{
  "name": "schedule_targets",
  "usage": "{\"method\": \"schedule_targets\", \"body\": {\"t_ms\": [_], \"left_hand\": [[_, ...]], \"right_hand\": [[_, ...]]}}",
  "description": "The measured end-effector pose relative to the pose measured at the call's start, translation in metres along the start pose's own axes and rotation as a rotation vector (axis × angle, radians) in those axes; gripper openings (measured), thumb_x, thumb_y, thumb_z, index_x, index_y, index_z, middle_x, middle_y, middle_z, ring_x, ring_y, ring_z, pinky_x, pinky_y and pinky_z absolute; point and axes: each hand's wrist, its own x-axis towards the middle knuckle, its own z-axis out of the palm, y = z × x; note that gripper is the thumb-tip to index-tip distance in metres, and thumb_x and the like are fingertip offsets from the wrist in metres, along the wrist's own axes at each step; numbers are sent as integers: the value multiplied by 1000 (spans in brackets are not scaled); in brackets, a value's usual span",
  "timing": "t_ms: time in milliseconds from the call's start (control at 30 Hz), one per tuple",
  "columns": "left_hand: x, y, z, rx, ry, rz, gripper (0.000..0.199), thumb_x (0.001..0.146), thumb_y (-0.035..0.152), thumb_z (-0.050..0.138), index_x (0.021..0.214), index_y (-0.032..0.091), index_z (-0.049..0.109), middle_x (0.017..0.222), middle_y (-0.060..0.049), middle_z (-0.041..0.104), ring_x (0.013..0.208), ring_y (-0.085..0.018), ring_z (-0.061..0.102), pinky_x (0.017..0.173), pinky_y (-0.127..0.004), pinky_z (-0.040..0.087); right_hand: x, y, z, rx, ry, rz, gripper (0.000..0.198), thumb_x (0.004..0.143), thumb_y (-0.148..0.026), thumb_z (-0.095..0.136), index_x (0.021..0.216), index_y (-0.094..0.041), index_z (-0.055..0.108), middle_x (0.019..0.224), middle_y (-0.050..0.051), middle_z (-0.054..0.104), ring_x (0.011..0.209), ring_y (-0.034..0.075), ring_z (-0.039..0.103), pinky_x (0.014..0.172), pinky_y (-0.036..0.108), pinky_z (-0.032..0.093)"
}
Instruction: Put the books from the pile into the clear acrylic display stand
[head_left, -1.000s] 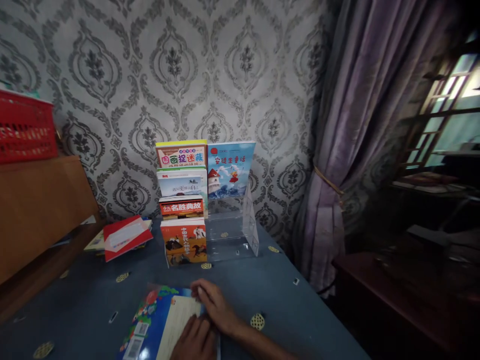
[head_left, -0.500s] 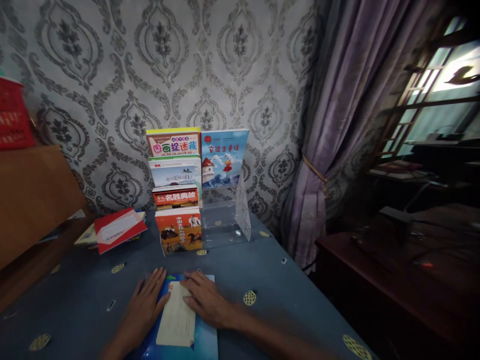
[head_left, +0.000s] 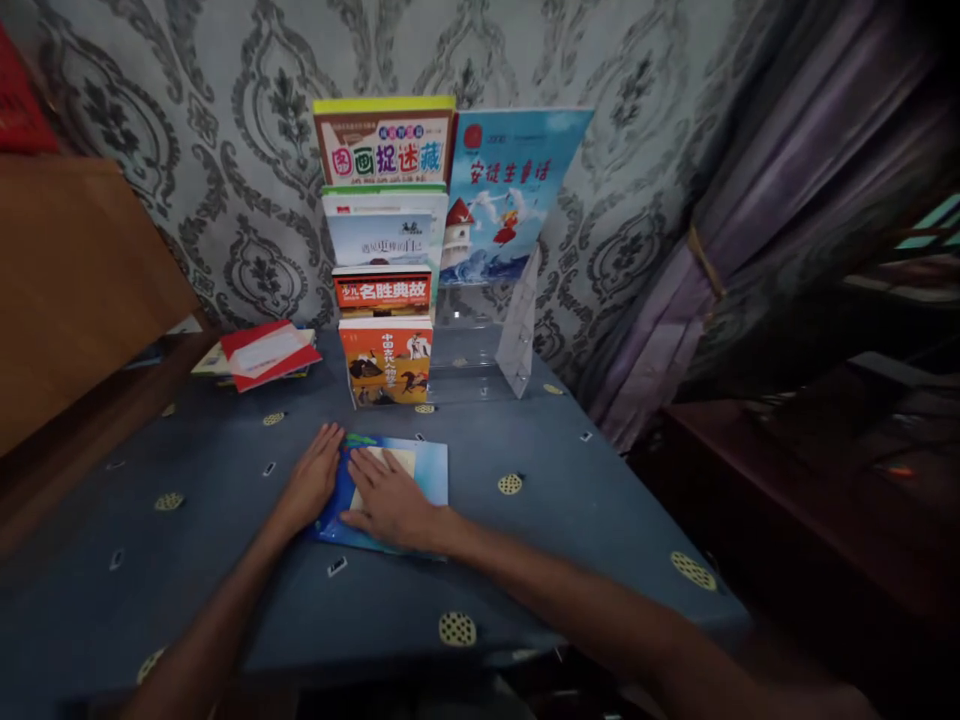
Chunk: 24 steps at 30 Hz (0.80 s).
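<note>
- Two bare hands rest at the flat blue book, which lies on the dark blue-grey surface, just in front of the clear rack.
- I see the left hand laid along the book's left side, palm down, its fingers stretched out and pointing away toward the rack; its forearm slants up from the lower left.
- I have the right hand spread flat across the book's middle, over part of the pale panel, with fingers reaching up and to the left and the thumb held apart; its forearm comes in from the lower right.
- Neither hand is closed around anything: both look extended, pressing or resting rather than pinching.
- Compared with one second ago, when both hands sat together over the book's right part, I now find the left one over on the opposite side.
- Half a second ago the book ran past the bottom of my view; now its near edge shows, as does the near edge of the surface, and the rack looks larger and higher.
- I count the same covers facing out: four stepped down the left column, with the orange book in front, and one light blue book on the right.
</note>
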Motion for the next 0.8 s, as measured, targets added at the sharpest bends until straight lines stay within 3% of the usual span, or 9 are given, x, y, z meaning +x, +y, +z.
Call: {"method": "schedule_targets", "body": {"t_ms": [167,300,467,633,800], "left_hand": [[0,6,-6,-4,-16,-20,51,102,28,28,143,12,53,152,-14,52,148,-24,39,123,-50,32],[0,8,-7,30,-32,-65,51,102,31,29,143,10,52,154,-15,50,148,-25,39,123,-49,32],[-1,17,-11,113,-48,-66,50,101,25,29,142,6,52,153,-19,50,147,-27,40,121,-48,34],[-3,31,-18,189,-30,-90,48,102,23,30,141,9,54,154,-19,48,146,-27,42,118,-48,40],[-6,40,-25,198,-92,-88,46,103,22,32,142,12,54,155,-16,48,146,-26,42,118,-46,40]], "right_hand": [[-21,37,-11,-58,32,152,73,102,-53,43,153,-1,36,161,24,32,154,32,24,126,51,20],[-47,55,-11,-77,78,190,74,104,-57,33,157,-6,32,163,22,29,154,32,23,125,54,22],[-74,56,-8,-126,102,221,77,103,-60,32,156,-4,32,163,23,29,153,34,26,122,55,26],[-84,55,-9,-193,175,192,74,100,-61,39,153,-10,41,159,23,39,148,37,34,117,60,30],[-93,50,-7,-231,227,154,73,98,-65,41,150,-15,47,154,23,46,141,41,40,111,65,34]]}}
